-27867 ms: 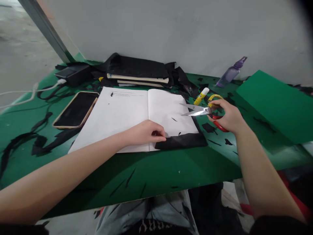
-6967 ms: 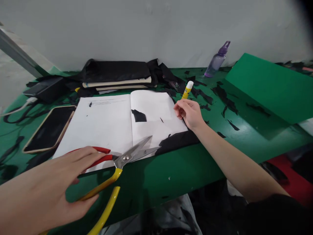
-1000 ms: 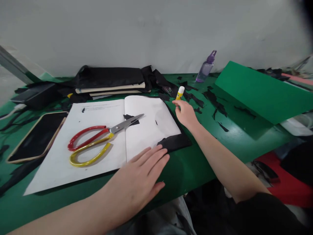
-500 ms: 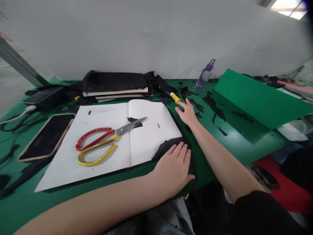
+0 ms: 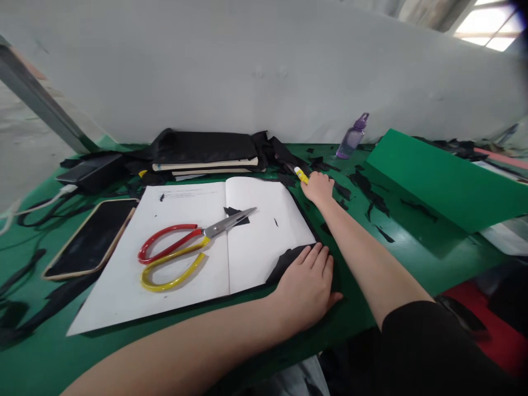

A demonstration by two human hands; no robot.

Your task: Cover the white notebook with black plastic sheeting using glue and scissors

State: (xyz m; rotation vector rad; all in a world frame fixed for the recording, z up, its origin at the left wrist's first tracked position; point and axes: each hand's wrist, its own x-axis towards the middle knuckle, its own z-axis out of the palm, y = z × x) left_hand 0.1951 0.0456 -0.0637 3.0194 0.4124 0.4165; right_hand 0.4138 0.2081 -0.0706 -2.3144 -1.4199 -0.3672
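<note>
My left hand (image 5: 305, 283) lies flat with its fingers stretched out, over a torn piece of black paper (image 5: 284, 261) at the lower right corner of an open white booklet (image 5: 256, 256). Farther back, my right hand (image 5: 319, 188) is closed around the lower end of a yellow glue stick (image 5: 301, 175) with a white cap end; its fingertips are partly hidden. Scissors (image 5: 210, 231) with one red and one yellow handle rest across the booklet, blades over a small black scrap (image 5: 243, 220).
A phone (image 5: 93, 239) and a black box with a cable (image 5: 93, 171) lie at left. Books under a black cover (image 5: 206, 146) stand along the wall. Black scraps (image 5: 371, 195), a purple bottle (image 5: 351, 138) and a green sheet (image 5: 445, 179) are at right on the green table (image 5: 416, 264).
My right hand has gone from reaching with spread fingers to being closed on the glue stick. My left hand stays flat on the black paper. The view has shifted slightly.
</note>
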